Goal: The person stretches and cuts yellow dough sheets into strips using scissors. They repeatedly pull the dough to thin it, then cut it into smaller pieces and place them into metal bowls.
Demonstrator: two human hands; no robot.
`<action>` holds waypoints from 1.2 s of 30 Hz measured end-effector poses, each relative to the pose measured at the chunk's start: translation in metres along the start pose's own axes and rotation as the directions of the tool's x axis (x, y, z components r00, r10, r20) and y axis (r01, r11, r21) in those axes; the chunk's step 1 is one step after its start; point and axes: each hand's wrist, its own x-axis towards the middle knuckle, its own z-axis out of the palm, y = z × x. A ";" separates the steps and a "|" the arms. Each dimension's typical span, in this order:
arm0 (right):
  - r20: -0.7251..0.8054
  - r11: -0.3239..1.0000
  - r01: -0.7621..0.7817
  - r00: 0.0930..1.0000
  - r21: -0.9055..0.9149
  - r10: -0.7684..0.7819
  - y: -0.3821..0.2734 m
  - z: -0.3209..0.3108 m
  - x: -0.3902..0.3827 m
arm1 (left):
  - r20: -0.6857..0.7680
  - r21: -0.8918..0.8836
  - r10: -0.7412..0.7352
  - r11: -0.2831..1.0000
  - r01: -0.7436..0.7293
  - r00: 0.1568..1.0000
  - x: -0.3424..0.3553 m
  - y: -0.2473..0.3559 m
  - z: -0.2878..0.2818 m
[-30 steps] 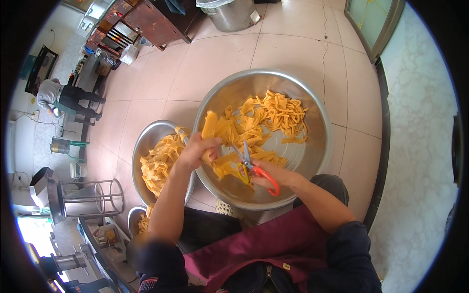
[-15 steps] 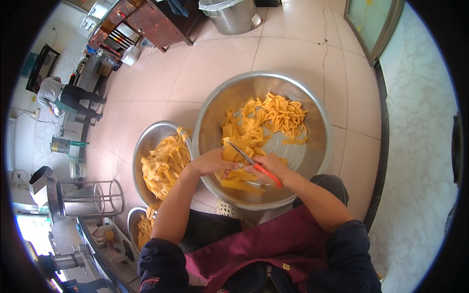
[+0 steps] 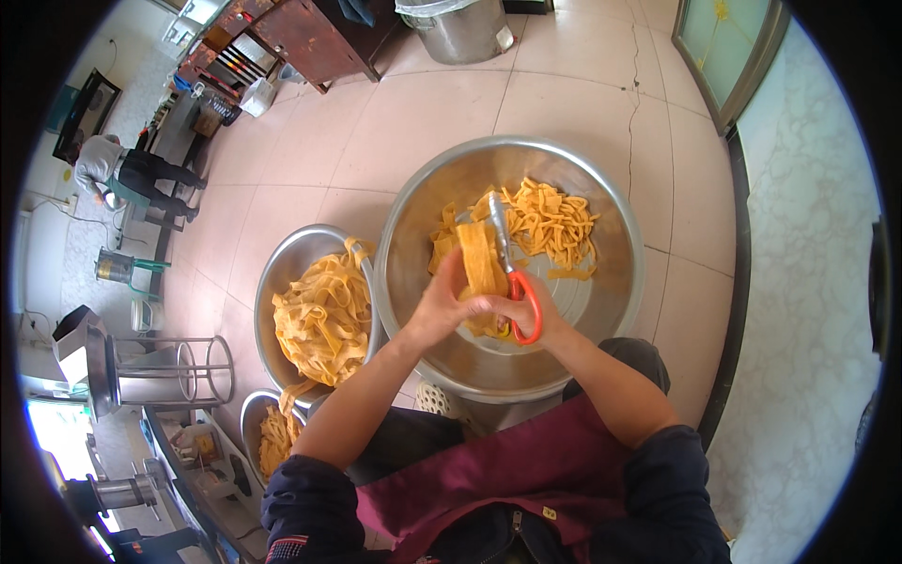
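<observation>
My left hand (image 3: 442, 299) is closed around a folded bundle of wide, flat yellow strips (image 3: 481, 258), held upright over a large metal basin (image 3: 634, 246). My right hand (image 3: 548, 318) grips red-handled scissors (image 3: 525, 301), their blades pointing away from me along the bundle's right side. The thumbs of both hands nearly meet below the bundle. Short, narrow yellow pieces (image 3: 554, 226) lie in the basin's far right part. More wide strips lie behind the bundle, partly hidden by it.
Left of the basin stands a metal bowl (image 3: 267, 282) heaped with long yellow strips (image 3: 321, 315). A smaller bowl (image 3: 247, 414) with more strips sits nearer me. A bin (image 3: 460, 36) and a wooden cabinet (image 3: 310, 42) are at the back. Far left, another person (image 3: 141, 174) bends over a bench.
The bundle has been raised upright from the basin in my left hand. The scissors have swung from pointing left to pointing away from me.
</observation>
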 end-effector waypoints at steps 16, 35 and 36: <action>0.260 0.964 0.015 0.964 -0.267 0.057 0.034 -0.030 -0.001 | -0.103 -0.130 -0.426 0.902 0.412 0.899 0.014 0.030 -0.071; 0.146 0.790 0.043 0.988 -0.612 0.059 0.026 -0.020 0.004 | 0.199 0.428 -0.633 0.743 0.514 0.748 0.008 0.010 -0.068; 0.099 0.842 -0.032 0.990 -0.538 0.100 0.026 -0.023 0.003 | 0.189 0.386 -0.612 0.765 0.515 0.768 0.008 0.014 -0.063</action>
